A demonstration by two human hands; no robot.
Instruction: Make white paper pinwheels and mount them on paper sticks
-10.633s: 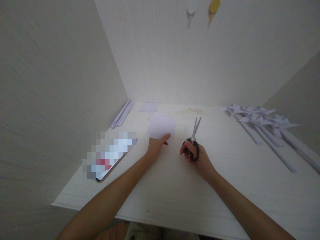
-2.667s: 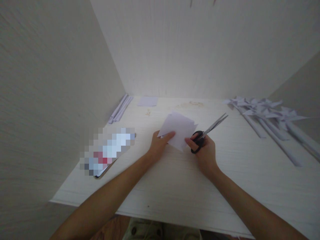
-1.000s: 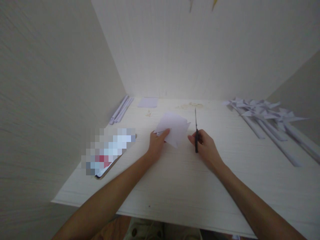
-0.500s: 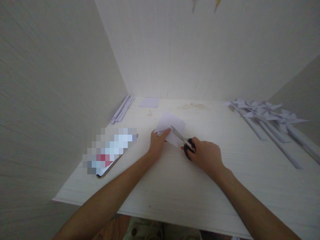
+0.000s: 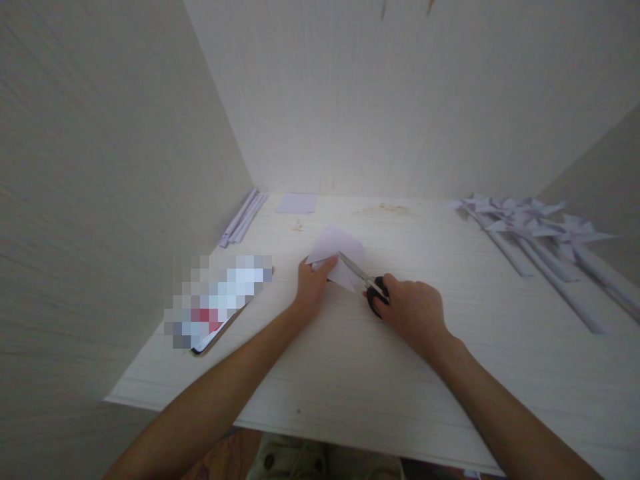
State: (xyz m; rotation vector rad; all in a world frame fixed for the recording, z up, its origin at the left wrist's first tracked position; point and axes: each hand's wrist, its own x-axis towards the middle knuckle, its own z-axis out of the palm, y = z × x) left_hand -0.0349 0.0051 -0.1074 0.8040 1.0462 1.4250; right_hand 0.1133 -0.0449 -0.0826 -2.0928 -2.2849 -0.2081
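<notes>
Desk (image 5: 350,373) — pale wood, walled alcove, scissors (image 5: 361,280) cutting paper (image 5: 336,248)

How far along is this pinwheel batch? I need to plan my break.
Done: a pile of finished pinwheels lies far right. In hand: the left hand holds a paper square while the right hand cuts it with scissors. Left: paper sticks and another sheet.

This looks like a small craft corner at home or in a work booth. A pale wooden desk (image 5: 350,373) is closed in by plain light panels (image 5: 100,167) on the left, the back and the right. Many finished paper pinwheels (image 5: 530,230) lie on the right side, and rolled paper sticks (image 5: 243,218) lie along the left panel.
</notes>
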